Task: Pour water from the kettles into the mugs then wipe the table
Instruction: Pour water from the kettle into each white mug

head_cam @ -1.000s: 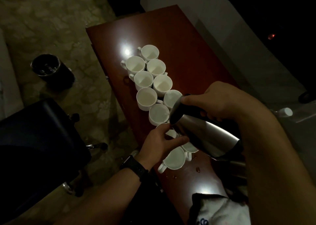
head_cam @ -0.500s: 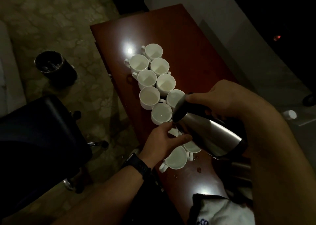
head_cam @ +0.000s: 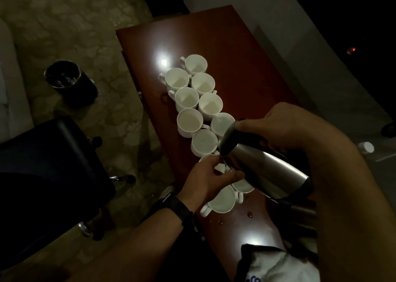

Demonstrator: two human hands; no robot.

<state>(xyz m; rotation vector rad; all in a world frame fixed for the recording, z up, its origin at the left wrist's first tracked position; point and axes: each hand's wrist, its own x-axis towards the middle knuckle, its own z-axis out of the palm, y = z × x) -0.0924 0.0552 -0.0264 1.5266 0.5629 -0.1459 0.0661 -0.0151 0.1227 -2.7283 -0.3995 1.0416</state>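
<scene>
While my right fingers (head_cam: pixel 255 125) clamp the black handle of the brushed-steel kettle (head_cam: pixel 267 172), tilted spout-down above the white mugs (head_cam: pixel 189 122) clustered on the reddish bench (head_cam: pixel 246 52), my left fingers (head_cam: pixel 233 175) curl round one mug (head_cam: pixel 205 158) beneath its spout.

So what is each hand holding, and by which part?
The right hand grips the steel kettle by its black handle. The left hand holds a white mug at its rim, below the spout.
</scene>
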